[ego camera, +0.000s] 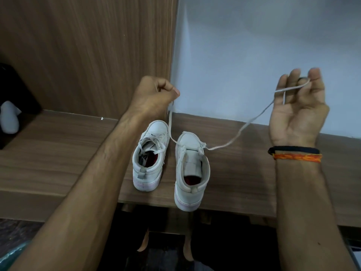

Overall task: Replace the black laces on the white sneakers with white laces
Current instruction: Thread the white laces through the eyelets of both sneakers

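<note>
Two white sneakers stand side by side on a wooden bench (244,173), toes pointing far and heels toward the near edge. The left sneaker (150,155) already carries a white lace, loosely threaded across its eyelets, with a red insole showing inside. The right sneaker (191,169) sits just beside it, its heel slightly over the near edge of the bench, its tongue lying flat and bare.

A white lace (242,130) passes through the eyelets near the toe of the right sneaker, and its two ends rise to the hands. The left hand (154,94) is raised above the far end of the left sneaker, its grip closed in a fist around one end of the lace, which drops from below the thumb to the shoe. The right hand (298,106) is held up well to the right, palm facing the camera, fingers upright; the other end of the lace is looped over the fingertips and pinched there between thumb and fingers, with a short tail hanging across the palm. On the right wrist are a black thread band (293,149) and an orange patterned band (297,157).

No brand mark, label or writing can be read on either shoe.

At the far left stand a black object (13,98) and a white object (9,118), neither clear enough to identify. Behind the bench are a wood-grain panel (88,55) on the left and a pale wall (263,45) on the right.
</note>
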